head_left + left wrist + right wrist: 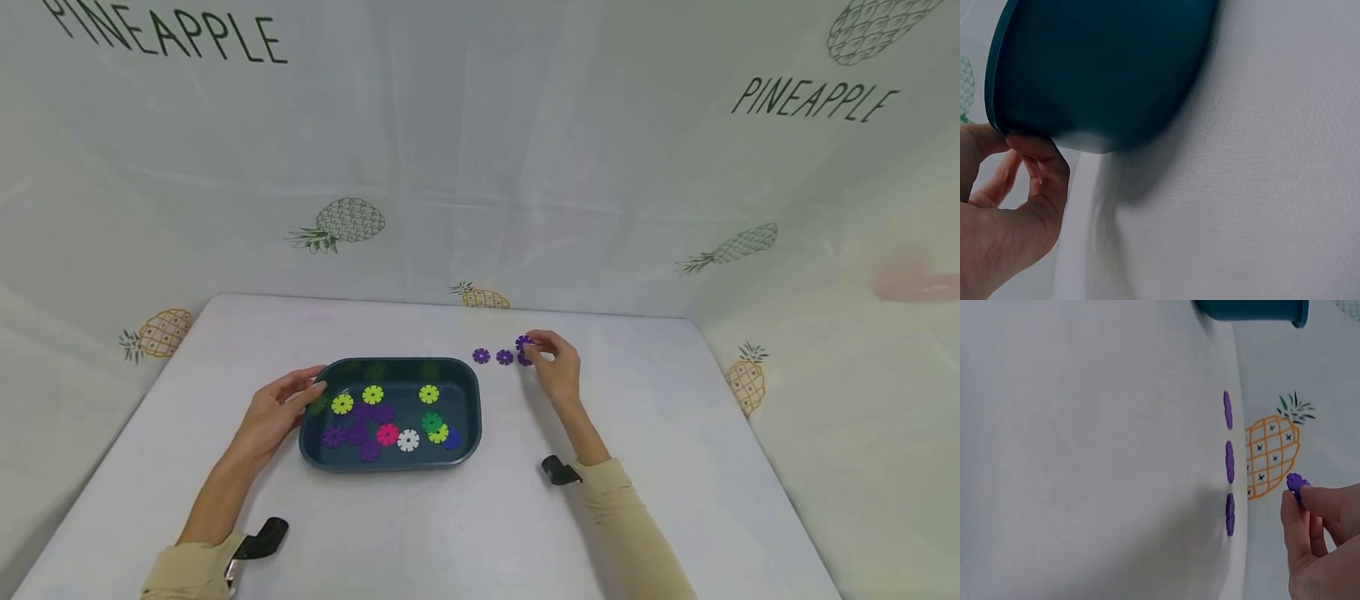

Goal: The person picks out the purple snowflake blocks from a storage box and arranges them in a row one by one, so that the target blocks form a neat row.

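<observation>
A dark teal tray (315, 454) stands on the table, and my left hand (273, 412) grips its left rim between thumb and fingers; the left wrist view shows that hold close up. Inside lie notched plastic discs: several purple, several yellow, plus a pink disc (387, 434), a white disc (408, 440), a green disc (431, 422) and a blue disc (452, 439). My right hand (558, 371) pinches a purple disc (1295, 483) above the table. Below it, three purple discs lie flat in a row, among them the leftmost disc (481, 356) and the middle disc (505, 357).
The white table (420, 533) ends at a back edge just behind the row of discs. Behind it hangs a pale curtain (480, 150) printed with pineapples and lettering. A black wrist camera (561, 471) sits on the right forearm, another camera (262, 539) on the left.
</observation>
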